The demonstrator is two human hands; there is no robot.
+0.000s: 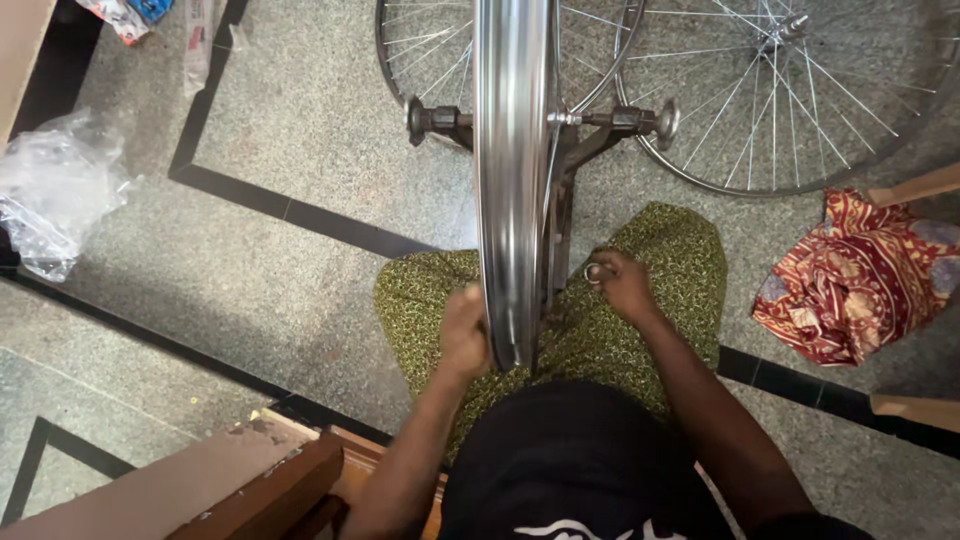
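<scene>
Torso: closest to my view is the black shirt (575,460), just below the rim.
Rim: a shiny bicycle wheel rim (512,170) stands edge-on in a dark truing stand (560,215); I take it as my landmark.
Left hand: my left hand (465,335) is curled closed against the rim's near left edge, fingers wrapped and touching the metal.
Right hand: my right hand (622,285), just right of the rim, is mostly closed, fingertips pinching a small round silver tool (594,272).
Lap: green patterned cloth (660,270) lies under both hands, beneath the rim.
Far right of rim: a second spoked wheel (780,90) lies on the floor, with a red patterned cloth (850,275) nearer me.
Far left of rim: a crumpled clear plastic bag (55,190).
</scene>
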